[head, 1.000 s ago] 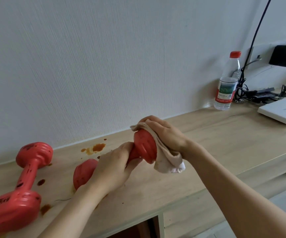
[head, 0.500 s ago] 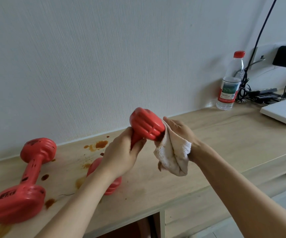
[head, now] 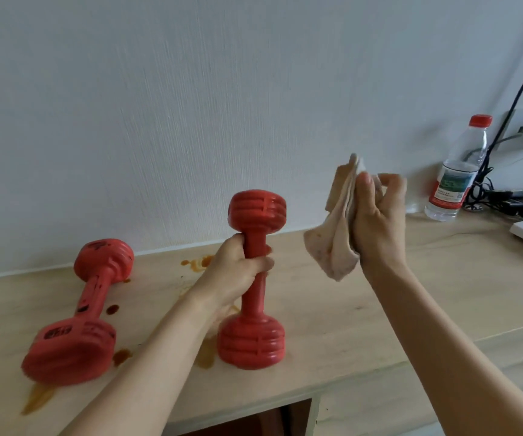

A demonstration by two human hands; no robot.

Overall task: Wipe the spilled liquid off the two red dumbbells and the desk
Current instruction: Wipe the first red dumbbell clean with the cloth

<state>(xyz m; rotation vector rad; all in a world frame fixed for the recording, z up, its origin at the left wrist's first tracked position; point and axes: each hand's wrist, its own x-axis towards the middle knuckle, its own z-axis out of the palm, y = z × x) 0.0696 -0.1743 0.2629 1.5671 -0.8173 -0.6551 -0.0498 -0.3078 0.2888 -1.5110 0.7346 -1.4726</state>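
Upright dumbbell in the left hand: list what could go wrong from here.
1. The upright dumbbell stands on one end beside a brown puddle; if the left hand lets go, it may tip or slide.
2. The cloth in the right hand already looks stained, so it could smear rather than lift.
3. The lying dumbbell still carries dark spots and sits among the spills on the desk; it is easily missed.

Both dumbbells are red with ribbed grooves on their heads: the upright dumbbell (head: pixel 255 278) at the centre of the frame looks clean, while the lying dumbbell (head: pixel 81 313) at lower left has dark spots. The worktop (head: pixel 442 278) is pale wood with orange-brown spilled liquid (head: pixel 199 262) stains. The cloth (head: pixel 335 240) is off-white with faint reddish marks, the bottle (head: pixel 455 180) at right is clear with a red cap and a red, white and green label, and the wall (head: pixel 191 105) is white with fine texture.
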